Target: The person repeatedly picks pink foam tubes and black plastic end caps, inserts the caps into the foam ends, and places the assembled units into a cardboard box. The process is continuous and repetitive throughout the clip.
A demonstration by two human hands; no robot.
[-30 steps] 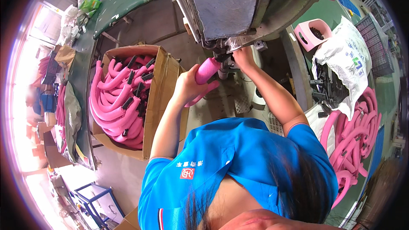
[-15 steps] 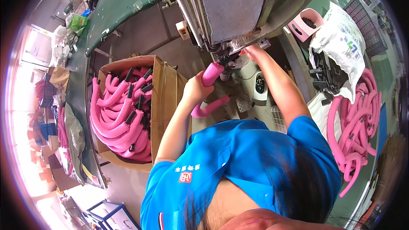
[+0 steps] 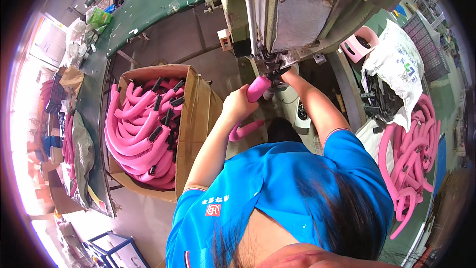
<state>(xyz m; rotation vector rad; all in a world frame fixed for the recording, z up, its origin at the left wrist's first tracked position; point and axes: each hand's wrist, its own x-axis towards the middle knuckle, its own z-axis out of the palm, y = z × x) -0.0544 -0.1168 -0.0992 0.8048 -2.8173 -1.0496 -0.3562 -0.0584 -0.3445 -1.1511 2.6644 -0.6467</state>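
Note:
My left hand (image 3: 237,104) is wrapped round a pink foam tube (image 3: 258,89). The tube's upper end is against the black parts (image 3: 272,69) under the head of a large grey-green machine (image 3: 303,22). Below my hand the tube bends round, and its lower stretch shows again close to my body. My right hand (image 3: 290,75) reaches in under the machine head from the right, beside the tube's end. Its fingers are hidden there, so what they hold or touch does not show.
At left stands a cardboard box (image 3: 201,111) full of pink tubes with black end pieces. On the right are more pink tubes (image 3: 409,154), a white sack (image 3: 396,62), black parts (image 3: 379,100) and a pink bin (image 3: 364,33). A green table (image 3: 158,7) lies beyond the box.
The view has shifted, so the machine sits further right in the picture. My left hand still grips the tube at the machine. A dark shape, perhaps my foot, now shows below the tube.

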